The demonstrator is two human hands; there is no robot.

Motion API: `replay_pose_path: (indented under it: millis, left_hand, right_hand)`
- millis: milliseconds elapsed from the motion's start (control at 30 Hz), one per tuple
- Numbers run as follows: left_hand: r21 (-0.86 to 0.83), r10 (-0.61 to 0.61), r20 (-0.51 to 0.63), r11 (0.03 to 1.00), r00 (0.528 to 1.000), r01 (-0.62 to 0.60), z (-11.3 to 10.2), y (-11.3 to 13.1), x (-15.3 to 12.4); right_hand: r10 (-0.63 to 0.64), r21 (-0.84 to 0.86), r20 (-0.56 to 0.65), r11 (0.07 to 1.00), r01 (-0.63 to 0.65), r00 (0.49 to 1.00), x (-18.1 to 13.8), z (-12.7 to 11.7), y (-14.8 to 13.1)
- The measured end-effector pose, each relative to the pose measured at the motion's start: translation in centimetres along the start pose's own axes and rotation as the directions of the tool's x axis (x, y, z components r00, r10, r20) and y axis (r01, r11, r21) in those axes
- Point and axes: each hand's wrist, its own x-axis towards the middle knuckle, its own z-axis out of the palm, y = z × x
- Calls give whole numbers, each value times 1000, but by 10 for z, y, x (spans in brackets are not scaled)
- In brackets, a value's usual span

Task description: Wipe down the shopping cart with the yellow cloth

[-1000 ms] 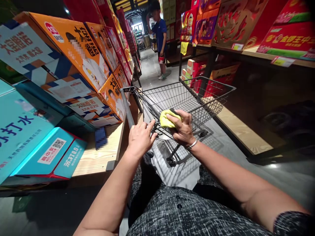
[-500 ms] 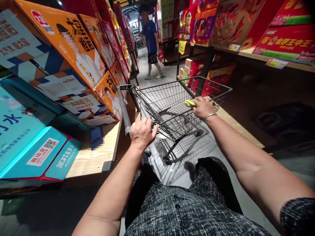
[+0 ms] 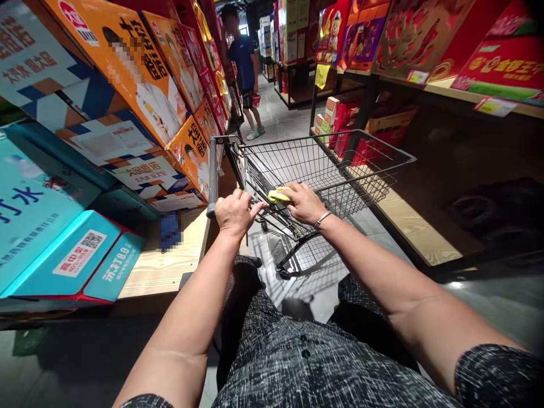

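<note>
A black wire shopping cart [image 3: 361, 170] stands in the aisle right in front of me. My left hand [image 3: 233, 212] is closed round the cart's near frame, just below the grey handle bar [image 3: 212, 175]. My right hand [image 3: 304, 202] presses a yellow cloth [image 3: 278, 196] against the near rim of the basket, fingers closed on it. A silver bracelet sits on that wrist. The basket holds nothing I can see.
Orange and teal boxes [image 3: 127, 85] lean on a low wooden shelf [image 3: 170, 266] at left. Red gift boxes [image 3: 488, 56] fill shelving at right, above a wooden platform [image 3: 408, 221]. A person in a blue shirt [image 3: 243, 62] stands far down the aisle.
My right hand has drawn the yellow cloth back from the basket's right rim to the near rim beside my left hand. The person down the aisle has shifted left.
</note>
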Motion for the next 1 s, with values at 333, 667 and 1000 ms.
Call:
replay_pose_path:
  millis: [333, 667, 1000]
  left_hand:
    - [-68, -60, -30, 996, 998, 58, 11, -23, 21]
    - [-70, -16, 36, 997, 999, 18, 12, -38, 30]
    - [-61, -38, 51, 997, 998, 41, 21, -48, 42]
  right_hand:
    - [304, -88, -170, 943, -322, 937, -10, -7, 75]
    - [-332, -34, -60, 943, 330, 941, 2, 104, 2]
    - [-38, -298, 244, 948, 112, 969, -99, 139, 111]
